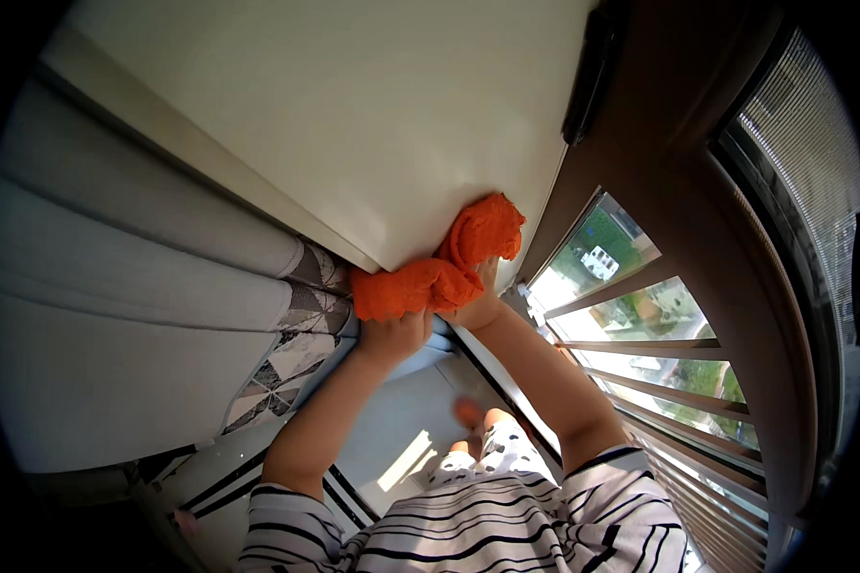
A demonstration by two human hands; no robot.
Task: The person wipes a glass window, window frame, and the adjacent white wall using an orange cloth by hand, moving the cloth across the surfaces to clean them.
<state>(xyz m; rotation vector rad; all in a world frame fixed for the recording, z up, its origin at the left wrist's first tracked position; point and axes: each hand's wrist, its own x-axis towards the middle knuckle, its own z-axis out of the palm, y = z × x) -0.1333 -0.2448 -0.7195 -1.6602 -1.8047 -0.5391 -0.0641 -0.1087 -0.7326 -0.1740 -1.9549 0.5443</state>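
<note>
An orange cloth (411, 289) lies bunched over the front edge of a smooth white sill (296, 105), its far end curled up toward the window side. My left hand (395, 336) grips the cloth's lower left part, the fingertips tucked under the fabric. Close beside it on the right, my right hand (478, 307) holds the cloth near its fold. Some of its fingers reach up along the raised end, and the orange fabric covers part of them.
A grey curtain (115, 277) with a patterned border (301, 344) hangs at the left, close to my left forearm. Along the right runs a brown window frame (655, 105) with a black handle (586, 86). Horizontal bars (655, 349) cross the opening. Below lies a pale floor (406, 415).
</note>
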